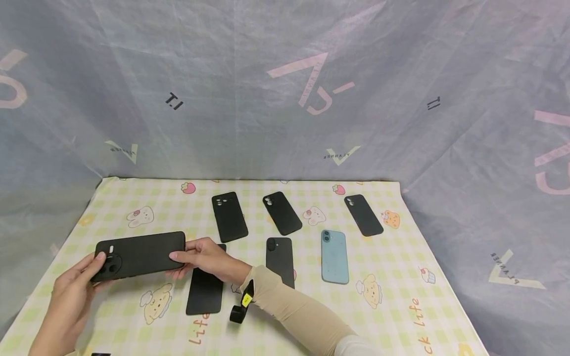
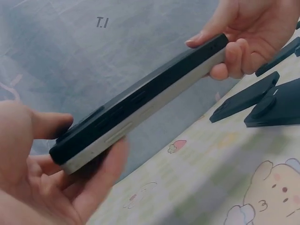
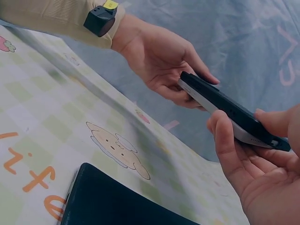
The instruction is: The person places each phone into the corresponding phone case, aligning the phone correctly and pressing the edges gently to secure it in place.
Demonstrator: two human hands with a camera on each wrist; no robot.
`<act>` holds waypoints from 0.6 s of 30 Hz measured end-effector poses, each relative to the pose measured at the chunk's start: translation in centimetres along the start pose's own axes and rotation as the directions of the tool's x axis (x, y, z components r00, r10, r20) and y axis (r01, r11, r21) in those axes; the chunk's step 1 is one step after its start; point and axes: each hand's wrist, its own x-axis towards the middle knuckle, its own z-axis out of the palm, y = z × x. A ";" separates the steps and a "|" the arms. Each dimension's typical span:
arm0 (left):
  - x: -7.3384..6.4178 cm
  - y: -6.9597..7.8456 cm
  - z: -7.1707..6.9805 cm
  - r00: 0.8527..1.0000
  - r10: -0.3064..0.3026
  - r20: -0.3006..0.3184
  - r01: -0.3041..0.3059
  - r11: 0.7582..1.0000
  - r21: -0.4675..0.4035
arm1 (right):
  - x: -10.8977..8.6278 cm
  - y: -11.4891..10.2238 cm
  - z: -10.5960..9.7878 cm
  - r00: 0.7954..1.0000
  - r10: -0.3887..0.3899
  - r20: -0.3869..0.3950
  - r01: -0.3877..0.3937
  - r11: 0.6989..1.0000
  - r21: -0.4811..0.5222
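A black phone case [image 1: 144, 252] with a large round camera opening is held above the left side of the table, back side up. Under it lies a silver-edged phone [image 2: 161, 101], its side showing below the black edge in the left wrist view. My left hand [image 1: 73, 289] grips the camera end, thumb on top and fingers beneath. At the other end my right hand [image 1: 211, 257] pinches the case and phone, its thumb on the black back. Case and phone lie close along their length. Below the right hand rests a dark phone [image 1: 206, 291], partly covered by that hand.
Three black cases, a left one [image 1: 230, 217], a middle one [image 1: 282, 213] and a right one [image 1: 363, 215], lie along the back. Nearer are a black phone [image 1: 279, 257], partly behind the right forearm, and a light blue phone [image 1: 335, 257]. Checked cloth [image 1: 392, 316] covers the table; a grey curtain [image 1: 249, 123] hangs behind.
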 end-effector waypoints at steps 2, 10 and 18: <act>-0.1 -0.1 -0.3 0.996 0.054 0.071 -0.049 0.996 -0.072 | 0.0 0.0 0.0 1.000 -0.007 -0.005 0.007 1.000 0.002; -0.4 0.0 -0.1 0.984 0.128 0.122 -0.116 0.988 -0.101 | 0.2 0.0 0.1 1.000 -0.015 0.007 0.015 1.000 0.000; -0.4 0.2 0.2 0.984 0.155 0.093 -0.146 0.984 -0.099 | 0.1 -0.4 -0.1 0.998 0.028 0.056 -0.029 1.000 0.010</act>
